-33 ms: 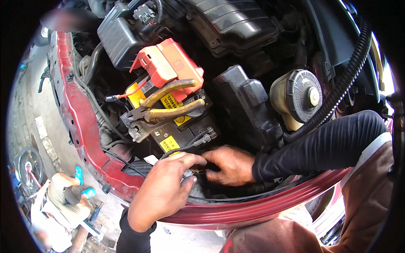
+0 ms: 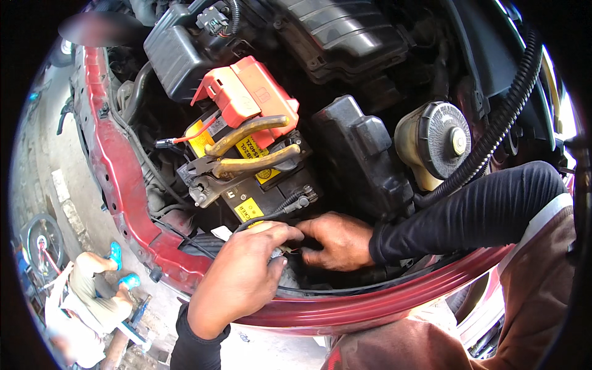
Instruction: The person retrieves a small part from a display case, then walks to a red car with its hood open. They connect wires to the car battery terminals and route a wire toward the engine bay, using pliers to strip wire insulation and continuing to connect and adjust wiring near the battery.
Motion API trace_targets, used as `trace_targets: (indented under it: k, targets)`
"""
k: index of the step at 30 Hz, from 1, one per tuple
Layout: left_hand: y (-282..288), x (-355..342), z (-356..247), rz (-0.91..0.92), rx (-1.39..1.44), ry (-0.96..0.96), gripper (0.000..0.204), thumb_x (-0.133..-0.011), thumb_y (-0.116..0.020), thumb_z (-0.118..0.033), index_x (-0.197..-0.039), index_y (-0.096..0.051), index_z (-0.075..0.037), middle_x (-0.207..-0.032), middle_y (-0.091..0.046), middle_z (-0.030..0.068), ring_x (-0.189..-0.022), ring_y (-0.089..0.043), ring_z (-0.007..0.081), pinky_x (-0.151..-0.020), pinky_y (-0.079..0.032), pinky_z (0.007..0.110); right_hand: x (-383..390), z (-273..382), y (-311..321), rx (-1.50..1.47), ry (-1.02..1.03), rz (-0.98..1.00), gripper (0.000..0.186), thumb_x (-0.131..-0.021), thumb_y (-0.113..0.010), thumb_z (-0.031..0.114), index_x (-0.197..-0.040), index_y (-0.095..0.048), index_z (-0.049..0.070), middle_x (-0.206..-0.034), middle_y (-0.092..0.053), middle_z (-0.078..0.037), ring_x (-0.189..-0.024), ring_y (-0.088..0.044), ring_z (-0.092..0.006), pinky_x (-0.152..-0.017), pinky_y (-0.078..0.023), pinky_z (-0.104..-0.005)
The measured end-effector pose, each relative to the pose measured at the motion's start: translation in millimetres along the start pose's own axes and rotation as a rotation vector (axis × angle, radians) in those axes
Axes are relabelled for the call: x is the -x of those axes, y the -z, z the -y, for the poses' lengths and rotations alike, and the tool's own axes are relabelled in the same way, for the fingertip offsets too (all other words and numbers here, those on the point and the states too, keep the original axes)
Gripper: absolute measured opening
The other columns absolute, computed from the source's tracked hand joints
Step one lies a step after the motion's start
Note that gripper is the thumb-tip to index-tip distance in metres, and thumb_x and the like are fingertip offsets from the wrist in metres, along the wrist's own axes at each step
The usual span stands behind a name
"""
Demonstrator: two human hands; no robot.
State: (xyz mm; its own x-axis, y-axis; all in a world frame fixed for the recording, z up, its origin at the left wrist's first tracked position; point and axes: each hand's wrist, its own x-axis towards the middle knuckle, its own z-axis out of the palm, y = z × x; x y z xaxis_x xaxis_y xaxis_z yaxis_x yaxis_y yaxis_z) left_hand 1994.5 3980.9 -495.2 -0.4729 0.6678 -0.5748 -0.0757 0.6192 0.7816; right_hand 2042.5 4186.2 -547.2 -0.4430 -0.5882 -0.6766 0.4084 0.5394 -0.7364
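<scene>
In the gap between the battery and the red front edge of the engine bay, my two hands meet. My left hand (image 2: pixel 237 277) curls its fingers and thumb in a closed grip, with thin wires and a pale small part (image 2: pixel 282 251) by its fingertips. Against it, my right hand (image 2: pixel 339 240) has its thumb and fingers bent in a pinch at the same spot. What exactly either one holds is mostly hidden by the fingers. Pliers with worn yellow handles (image 2: pixel 256 161) lie on top of the black battery (image 2: pixel 280 194). A red terminal cover (image 2: pixel 246 92) sits at the battery's far side.
A black box (image 2: pixel 364 154) and a round-capped reservoir (image 2: pixel 435 142) stand right of the battery. A ribbed black hose (image 2: pixel 493 139) arches over my right forearm. Painted red body metal (image 2: pixel 345 313) runs along the near side. A seated person (image 2: pixel 92 290) is on the ground at left.
</scene>
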Motion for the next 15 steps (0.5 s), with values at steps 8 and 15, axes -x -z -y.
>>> trace_targets:
  k: [8,15]
  targets:
    - [-6.8,-3.0,-4.9,0.071,-0.341,-0.011,0.029,-0.078,-0.059,0.001,-0.102,-0.075,0.005,-0.093,-0.072,0.0271,-0.094,-0.07,0.0448,-0.089,-0.055,0.049,-0.5,-7.2,-9.6,-0.055,0.036,-0.029,0.027,-0.094,-0.067,0.014,-0.113,-0.069,-0.004,-0.112,-0.07,-0.029,-0.109,-0.069,-0.0422,-0.097,-0.053,-0.0473]
    - [-20.1,-14.5,-20.4,0.046,-0.435,0.077,0.016,-0.082,-0.068,-0.006,-0.092,-0.075,0.003,-0.086,-0.071,0.0273,-0.089,-0.071,0.0443,-0.085,-0.057,0.049,7.6,-17.9,-6.0,-0.08,0.051,-0.044,0.029,-0.093,-0.064,0.01,-0.119,-0.067,-0.003,-0.114,-0.071,-0.028,-0.114,-0.066,-0.0432,-0.099,-0.053,-0.0483]
